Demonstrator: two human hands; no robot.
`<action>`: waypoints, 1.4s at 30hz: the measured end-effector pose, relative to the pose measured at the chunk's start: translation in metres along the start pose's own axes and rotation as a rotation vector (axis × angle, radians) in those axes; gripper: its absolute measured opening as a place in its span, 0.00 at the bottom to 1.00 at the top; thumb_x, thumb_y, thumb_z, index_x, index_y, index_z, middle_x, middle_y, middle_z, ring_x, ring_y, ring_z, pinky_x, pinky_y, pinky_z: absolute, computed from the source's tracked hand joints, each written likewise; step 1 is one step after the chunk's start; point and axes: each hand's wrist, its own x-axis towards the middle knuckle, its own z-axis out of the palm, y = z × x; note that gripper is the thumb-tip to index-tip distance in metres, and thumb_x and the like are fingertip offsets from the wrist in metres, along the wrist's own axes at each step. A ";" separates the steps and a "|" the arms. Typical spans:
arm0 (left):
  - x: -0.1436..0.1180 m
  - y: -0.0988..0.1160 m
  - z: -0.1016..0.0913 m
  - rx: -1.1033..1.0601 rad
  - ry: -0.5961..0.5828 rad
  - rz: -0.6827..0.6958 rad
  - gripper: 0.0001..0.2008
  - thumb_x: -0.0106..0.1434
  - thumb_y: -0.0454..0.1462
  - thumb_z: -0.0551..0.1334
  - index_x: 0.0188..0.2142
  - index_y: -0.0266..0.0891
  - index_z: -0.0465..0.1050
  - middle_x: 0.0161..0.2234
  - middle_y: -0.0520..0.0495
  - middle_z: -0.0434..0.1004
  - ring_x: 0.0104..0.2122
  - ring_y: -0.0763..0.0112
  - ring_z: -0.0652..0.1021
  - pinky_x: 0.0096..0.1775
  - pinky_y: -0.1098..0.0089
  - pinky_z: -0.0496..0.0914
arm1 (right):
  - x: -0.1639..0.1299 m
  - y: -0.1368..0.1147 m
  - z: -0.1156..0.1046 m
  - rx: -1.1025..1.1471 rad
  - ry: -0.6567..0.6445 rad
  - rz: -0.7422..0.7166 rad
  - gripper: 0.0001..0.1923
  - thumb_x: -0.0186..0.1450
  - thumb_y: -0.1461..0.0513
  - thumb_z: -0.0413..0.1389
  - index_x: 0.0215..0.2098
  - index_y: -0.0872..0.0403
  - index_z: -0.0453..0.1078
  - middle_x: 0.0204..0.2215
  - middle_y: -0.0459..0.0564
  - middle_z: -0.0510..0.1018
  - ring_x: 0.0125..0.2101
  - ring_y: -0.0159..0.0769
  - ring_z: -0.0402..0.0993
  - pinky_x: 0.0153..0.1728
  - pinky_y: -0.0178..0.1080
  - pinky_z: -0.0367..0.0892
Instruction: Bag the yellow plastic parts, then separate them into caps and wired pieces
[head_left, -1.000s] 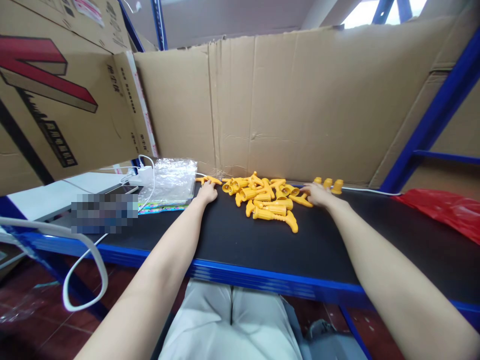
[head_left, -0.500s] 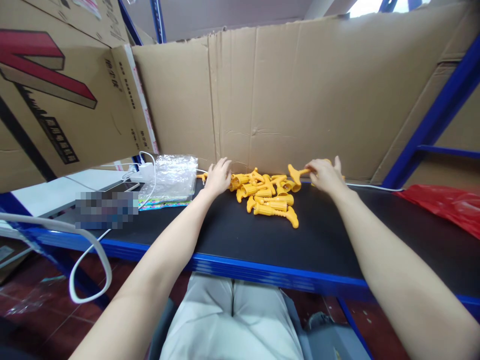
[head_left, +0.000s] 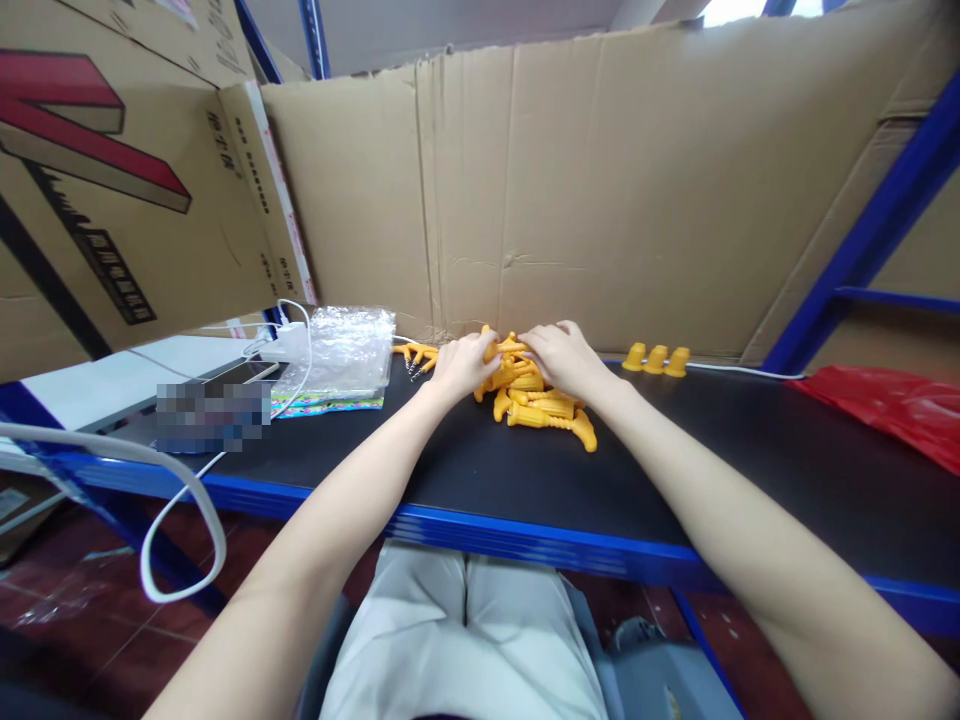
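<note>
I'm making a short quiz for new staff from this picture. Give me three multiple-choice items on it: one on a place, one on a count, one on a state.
1. Where does the pile of yellow plastic parts lie?
A. on the black shelf top, near the cardboard wall
B. on the floor
C. inside the red bag

2. How many small yellow caps stand in a row to the right of the pile?
A. one
B. three
C. six

3. What are the two hands doing?
A. resting in the lap
B. both at the pile, close together
C. holding the white cable

Answers:
1. A: the parts lie on the black shelf top, in front of the cardboard wall.
2. B: three caps show side by side.
3. B: the left hand and the right hand meet over the back of the pile, fingers among the parts.
</note>
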 end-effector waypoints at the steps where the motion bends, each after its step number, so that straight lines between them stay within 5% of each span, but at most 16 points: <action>1: 0.000 0.000 0.000 -0.010 0.013 -0.003 0.16 0.61 0.42 0.56 0.47 0.42 0.68 0.41 0.44 0.75 0.41 0.62 0.75 0.40 0.68 0.65 | 0.000 0.000 0.001 -0.024 -0.005 0.025 0.13 0.66 0.64 0.44 0.43 0.58 0.67 0.37 0.56 0.74 0.39 0.41 0.66 0.46 0.45 0.49; 7: 0.006 0.008 0.004 -0.205 0.043 -0.052 0.13 0.54 0.39 0.61 0.39 0.38 0.73 0.30 0.46 0.76 0.34 0.64 0.76 0.38 0.69 0.66 | 0.003 -0.002 -0.005 -0.107 -0.019 0.090 0.12 0.64 0.68 0.42 0.36 0.55 0.67 0.32 0.53 0.74 0.35 0.41 0.65 0.45 0.48 0.48; 14: 0.007 -0.003 0.000 -0.852 -0.339 -0.382 0.08 0.57 0.37 0.58 0.26 0.34 0.72 0.11 0.56 0.60 0.10 0.80 0.62 0.17 0.75 0.58 | -0.002 0.014 -0.003 -0.121 0.089 0.140 0.12 0.63 0.69 0.41 0.37 0.56 0.65 0.32 0.55 0.72 0.35 0.41 0.64 0.45 0.46 0.51; 22: 0.011 -0.032 0.007 -1.133 -0.024 -0.542 0.08 0.60 0.35 0.54 0.29 0.35 0.68 0.11 0.58 0.60 0.08 0.83 0.59 0.15 0.78 0.55 | -0.059 0.105 0.020 0.061 0.192 0.879 0.11 0.60 0.55 0.52 0.34 0.54 0.67 0.40 0.58 0.72 0.43 0.46 0.66 0.41 0.45 0.60; 28: 0.014 -0.042 0.011 -1.265 0.025 -0.634 0.06 0.58 0.35 0.57 0.27 0.35 0.68 0.11 0.60 0.56 0.08 0.84 0.57 0.15 0.78 0.56 | -0.090 0.127 0.051 0.402 0.018 1.273 0.09 0.53 0.58 0.59 0.30 0.54 0.68 0.33 0.55 0.75 0.36 0.41 0.72 0.38 0.42 0.66; 33: 0.016 -0.048 0.015 -1.237 0.107 -0.690 0.09 0.56 0.33 0.58 0.20 0.36 0.62 0.11 0.60 0.57 0.09 0.84 0.57 0.16 0.78 0.57 | -0.103 0.132 0.072 0.468 -0.117 1.324 0.09 0.52 0.62 0.59 0.32 0.52 0.68 0.33 0.51 0.76 0.37 0.40 0.73 0.37 0.43 0.67; 37: 0.016 -0.056 0.019 -1.131 0.176 -0.721 0.12 0.55 0.34 0.59 0.18 0.37 0.60 0.12 0.59 0.59 0.09 0.84 0.60 0.17 0.78 0.59 | -0.109 0.134 0.077 0.490 -0.237 1.176 0.03 0.54 0.64 0.58 0.28 0.54 0.69 0.35 0.53 0.76 0.41 0.38 0.72 0.43 0.40 0.64; 42: 0.017 -0.063 0.020 -1.064 0.259 -0.754 0.03 0.58 0.32 0.57 0.31 0.34 0.68 0.16 0.58 0.63 0.10 0.83 0.61 0.17 0.78 0.58 | -0.111 0.130 0.079 0.503 -0.304 1.005 0.08 0.57 0.66 0.52 0.33 0.54 0.73 0.40 0.54 0.77 0.44 0.41 0.71 0.47 0.43 0.63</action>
